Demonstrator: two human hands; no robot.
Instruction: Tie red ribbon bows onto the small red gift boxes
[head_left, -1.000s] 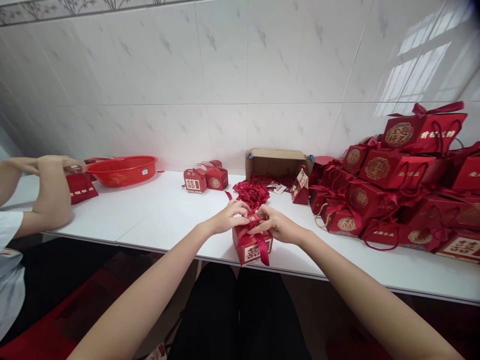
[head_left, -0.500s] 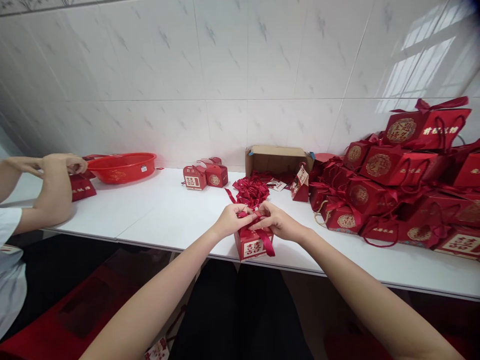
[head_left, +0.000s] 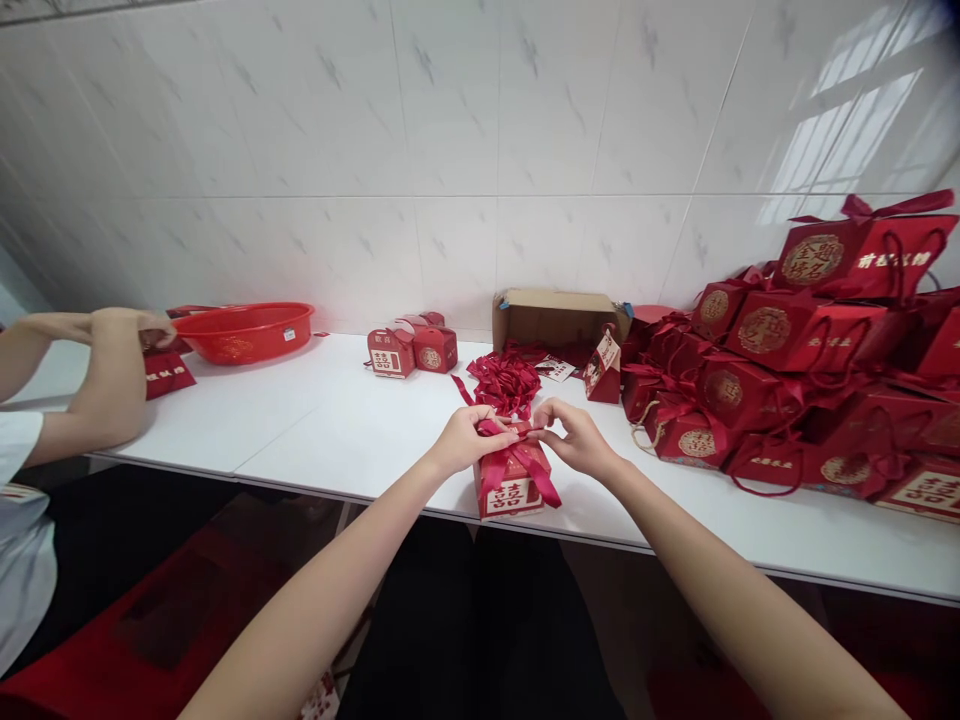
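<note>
A small red gift box (head_left: 491,497) with a white double-character label stands at the table's front edge, right before me. Dark red ribbon (head_left: 541,480) lies over its top, one tail hanging down the front. My left hand (head_left: 469,440) pinches the ribbon at the top left of the box. From the right, my right hand (head_left: 574,437) has thumb and forefinger closed on the ribbon at the top. The fingertips partly cover the knot area. Just behind the box lies a heap of red ribbons (head_left: 504,383).
An open cardboard carton (head_left: 559,302) stands at the wall beside a small upright red box (head_left: 602,370). Red gift boxes (head_left: 757,325) are piled at right. Two small boxes (head_left: 391,352) and a red basin (head_left: 247,335) are left, near another person's arm (head_left: 105,380).
My right hand has moved slightly right, away from the left. The ribbon tail at the front has swung right, and more of the box top shows.
</note>
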